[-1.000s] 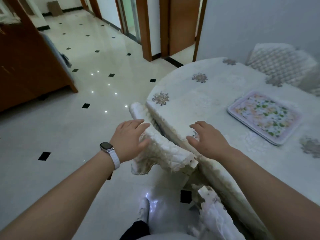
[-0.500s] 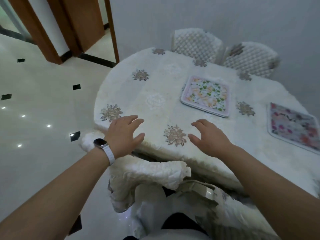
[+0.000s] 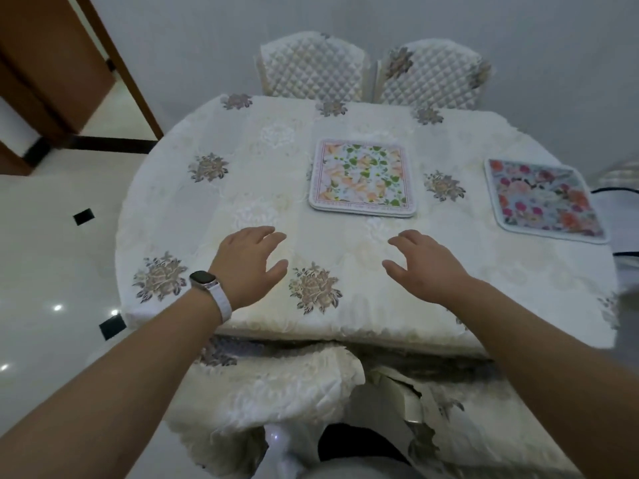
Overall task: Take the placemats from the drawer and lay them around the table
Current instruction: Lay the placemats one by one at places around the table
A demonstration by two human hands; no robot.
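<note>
Nearest the camera a cloth-covered chair seat (image 3: 273,385) sits tucked under the near edge of the worktop (image 3: 193,236), whose white embroidered tablecloth (image 3: 345,326) hangs over the rim. Above that edge both hands hover palm down, fingers spread and slightly curled — the left hand (image 3: 247,264), with a white-strapped smartwatch (image 3: 207,285) on its wrist, and the right hand (image 3: 427,264), each grip open and holding nothing. The cloth between and around them is bare, with only woven flower motifs. Farther in, a green-and-peach floral placemat (image 3: 361,178) lies flat near the middle, roughly square, its sides about parallel to the near edge. Well to its right a pink-and-red floral placemat (image 3: 544,198) lies flat close to the right rim, turned slightly so its near corner points right. At the far edge stand two quilted chair backs (image 3: 311,67) side by side against the wall. To the left, open tiled floor (image 3: 52,236).
</note>
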